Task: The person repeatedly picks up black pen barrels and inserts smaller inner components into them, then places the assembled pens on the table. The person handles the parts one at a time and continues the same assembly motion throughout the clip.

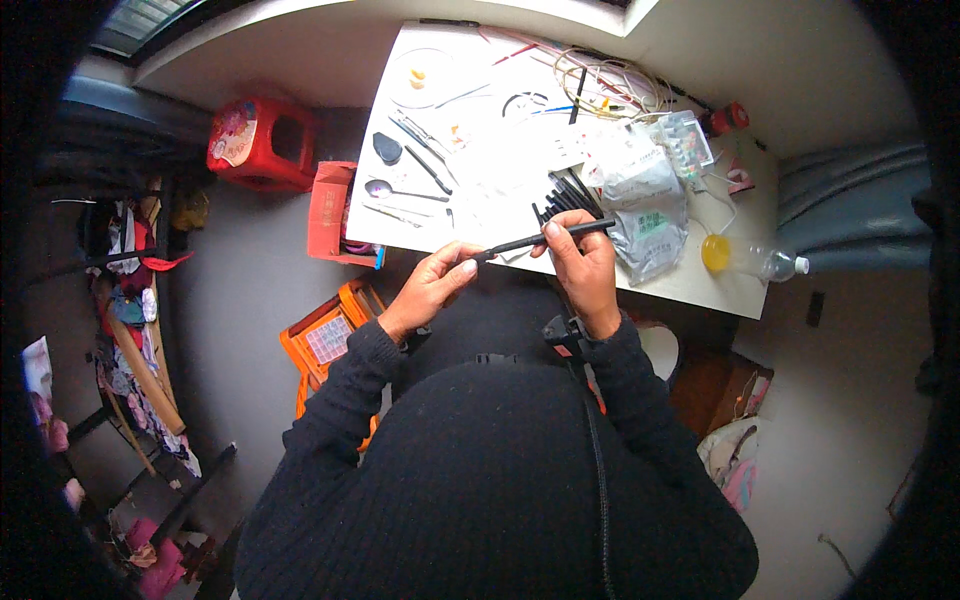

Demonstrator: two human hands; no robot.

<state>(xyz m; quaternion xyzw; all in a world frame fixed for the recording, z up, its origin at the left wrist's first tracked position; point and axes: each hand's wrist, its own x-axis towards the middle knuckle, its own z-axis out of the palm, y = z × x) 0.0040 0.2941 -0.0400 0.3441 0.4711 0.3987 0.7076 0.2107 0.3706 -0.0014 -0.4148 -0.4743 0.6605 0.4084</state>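
Note:
A slim black pen point(517, 244) spans the space between my hands, just over the near edge of the white table point(480, 172). My left hand point(435, 285) pinches its left end between thumb and fingertips. Around the thicker right part, the fingers and thumb of my right hand point(583, 262) are closed. Several black pens or pen parts point(568, 193) lie in a pile on the tabletop just beyond my right hand. Beside them rests a grey-white plastic bag point(645, 202) bearing writing. The pen's left tip is partly hidden by my left fingers.
On the table's left side lie a dark spoon point(379, 188), a black tool point(427, 169) and tweezers point(420, 133). Coiled cables point(615, 82) and a clear case point(686, 142) are at the back right. A bottle point(754, 259) lies at the right edge. Left stand a red box point(330, 214) and red stool point(259, 142).

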